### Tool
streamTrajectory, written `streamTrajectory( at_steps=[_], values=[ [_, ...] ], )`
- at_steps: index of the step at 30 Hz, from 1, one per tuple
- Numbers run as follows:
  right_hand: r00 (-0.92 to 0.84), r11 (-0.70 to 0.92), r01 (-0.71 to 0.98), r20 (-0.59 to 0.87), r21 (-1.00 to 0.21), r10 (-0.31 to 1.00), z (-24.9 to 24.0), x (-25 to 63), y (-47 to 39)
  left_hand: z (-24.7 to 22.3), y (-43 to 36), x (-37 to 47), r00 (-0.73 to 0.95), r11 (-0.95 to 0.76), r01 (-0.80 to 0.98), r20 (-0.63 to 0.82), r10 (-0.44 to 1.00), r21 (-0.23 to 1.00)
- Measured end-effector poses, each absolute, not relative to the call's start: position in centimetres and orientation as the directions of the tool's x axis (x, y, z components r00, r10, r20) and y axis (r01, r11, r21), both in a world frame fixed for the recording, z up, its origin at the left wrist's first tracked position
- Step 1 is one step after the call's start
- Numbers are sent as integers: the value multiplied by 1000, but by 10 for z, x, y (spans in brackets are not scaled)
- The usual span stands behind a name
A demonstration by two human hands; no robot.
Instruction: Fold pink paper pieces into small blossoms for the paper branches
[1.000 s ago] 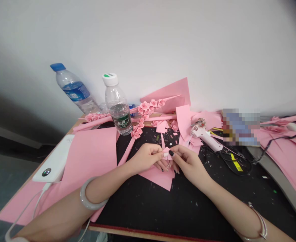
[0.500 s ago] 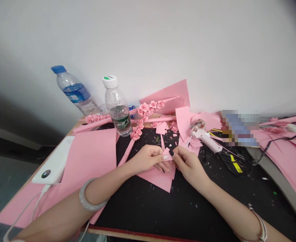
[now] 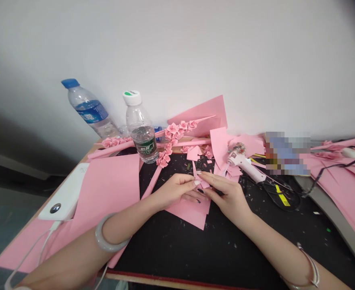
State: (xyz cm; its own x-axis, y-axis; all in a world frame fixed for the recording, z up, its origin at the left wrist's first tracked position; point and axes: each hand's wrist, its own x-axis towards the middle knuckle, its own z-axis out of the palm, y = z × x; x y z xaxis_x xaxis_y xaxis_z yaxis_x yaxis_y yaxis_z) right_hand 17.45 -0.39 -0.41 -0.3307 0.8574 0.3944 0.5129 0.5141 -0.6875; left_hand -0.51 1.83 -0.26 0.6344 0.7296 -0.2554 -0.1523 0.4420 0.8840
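Between both hands is a small folded piece of pink paper [image 3: 204,184]. My left hand [image 3: 177,189] pinches its left side, thumb on top, the other fingers curled beneath. From the right, my right hand [image 3: 230,195] closes on the same piece, its index finger along the far edge and the thumb with a dark nail at the near edge. Part of the piece is hidden by the fingers. Under the hands lies a pink paper sheet [image 3: 192,215] on the black mat [image 3: 225,253].
Paper-flower branches [image 3: 165,155] lie behind my left hand, near a water bottle [image 3: 142,137] and a blue-capped bottle [image 3: 91,110]. A glue gun [image 3: 250,169] rests beyond my right hand. Pink sheets [image 3: 111,181] and a white power bank [image 3: 65,197] are at left.
My right fingers have shifted: the index finger now stretches across the paper's far edge, and the thumb has moved down to its near side. The left hand stays nearly in place.
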Motion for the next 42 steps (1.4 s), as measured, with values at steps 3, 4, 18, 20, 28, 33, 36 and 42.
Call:
streamTrajectory(
  at_steps=[3, 4, 18, 20, 28, 33, 36, 42],
  values=[
    [-312, 511, 507, 404, -694, 860, -2, 174, -4, -3, 18, -5, 628, 444, -160, -256, 735, 882],
    [-300, 504, 507, 405, -699, 864, -1, 173, -5, -3, 18, -5, 626, 439, -155, -256, 736, 885],
    [-219, 393, 384, 331, -835, 918, 1, 172, -6, 1, 18, -4, 625, 429, -123, -266, 734, 895],
    [-215, 374, 365, 313, -853, 925, 0, 172, -6, 1, 18, -4, 633, 431, -136, -256, 731, 892],
    [-214, 321, 295, 265, -900, 940, 1, 171, -3, -1, 17, -5, 638, 434, -158, -244, 730, 887],
    [-201, 350, 343, 296, -872, 934, 3, 171, -4, 0, 16, -5, 652, 458, -149, -261, 712, 877],
    [-172, 343, 352, 300, -871, 938, 2, 170, -5, 2, 15, -4, 636, 448, -138, -267, 724, 884],
    [-187, 221, 272, 173, -937, 967, -3, 169, -4, 1, 14, -1, 655, 377, -90, -231, 720, 922]
  ],
)
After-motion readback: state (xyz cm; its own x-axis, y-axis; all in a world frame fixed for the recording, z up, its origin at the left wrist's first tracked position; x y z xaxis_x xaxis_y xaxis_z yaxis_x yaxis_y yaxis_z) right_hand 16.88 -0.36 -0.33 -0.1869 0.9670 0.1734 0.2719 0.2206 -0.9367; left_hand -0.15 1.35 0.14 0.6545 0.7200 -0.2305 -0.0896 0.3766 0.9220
